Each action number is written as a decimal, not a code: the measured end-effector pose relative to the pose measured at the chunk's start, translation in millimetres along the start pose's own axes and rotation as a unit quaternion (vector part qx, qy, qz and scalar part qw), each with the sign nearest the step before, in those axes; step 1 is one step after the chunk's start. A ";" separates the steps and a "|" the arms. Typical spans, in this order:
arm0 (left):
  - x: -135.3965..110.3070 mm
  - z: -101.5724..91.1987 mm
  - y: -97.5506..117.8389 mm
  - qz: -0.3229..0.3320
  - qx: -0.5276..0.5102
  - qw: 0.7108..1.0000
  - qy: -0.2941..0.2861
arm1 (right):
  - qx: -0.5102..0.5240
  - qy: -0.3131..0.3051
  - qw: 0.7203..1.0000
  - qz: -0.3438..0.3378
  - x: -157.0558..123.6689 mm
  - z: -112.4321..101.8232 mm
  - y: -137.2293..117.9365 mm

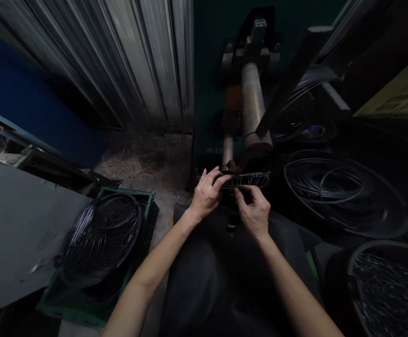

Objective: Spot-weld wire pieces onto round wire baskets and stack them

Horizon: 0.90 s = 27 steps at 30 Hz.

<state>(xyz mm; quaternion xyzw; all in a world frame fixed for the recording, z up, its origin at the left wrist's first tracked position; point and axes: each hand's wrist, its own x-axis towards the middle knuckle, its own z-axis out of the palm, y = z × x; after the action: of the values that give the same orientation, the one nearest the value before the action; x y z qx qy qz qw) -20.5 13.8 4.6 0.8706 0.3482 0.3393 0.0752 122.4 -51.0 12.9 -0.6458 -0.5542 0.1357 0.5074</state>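
Observation:
In front of me, below a metal rod [228,147] of the machine, sits a small wire rack [258,179] of thin dark wires. My left hand [205,193] is closed on its left part, with the fingers curled over the upper wires. The thumb and forefinger of my right hand [255,209] pinch together at the rack's near side. Whatever lies between those fingertips is too small and dark to make out. Between the hands, the middle of the rack is partly hidden by my fingers.
A thick metal cylinder [255,103] juts from the green machine [207,70] above my hands. On the left, wire hoops [101,234] fill a green crate [151,201]. At right are a tub of wire rings [337,182] and a bucket of small metal pieces [393,290].

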 end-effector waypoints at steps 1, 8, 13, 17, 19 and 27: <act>0.3 -0.3 -0.3 -0.002 0.000 1.000 -0.004 | -0.001 0.000 1.000 0.001 0.1 0.1 0.2; 2.2 -2.7 -0.9 -0.002 0.006 1.000 -0.006 | 0.009 0.010 1.000 -0.004 0.2 1.7 1.5; 4.9 -1.7 -3.8 0.007 0.017 1.000 -0.003 | -0.001 0.011 1.000 0.009 3.4 5.0 4.8; 6.3 -3.4 -4.1 0.002 0.013 1.000 -0.012 | -0.001 0.011 1.000 0.009 4.2 6.1 6.3; 7.0 -4.8 -3.8 0.002 0.016 1.000 -0.014 | 0.002 0.008 1.000 0.010 3.8 5.7 6.0; 6.4 -7.6 -8.3 0.021 0.013 1.000 -0.004 | 0.067 0.011 0.997 0.026 2.6 12.0 3.3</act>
<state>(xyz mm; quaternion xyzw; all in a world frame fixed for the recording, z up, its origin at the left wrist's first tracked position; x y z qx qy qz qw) -26.6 23.4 10.8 0.8801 0.3336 0.3328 0.0578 116.4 -42.3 5.8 -0.6258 -0.5214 0.1787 0.5519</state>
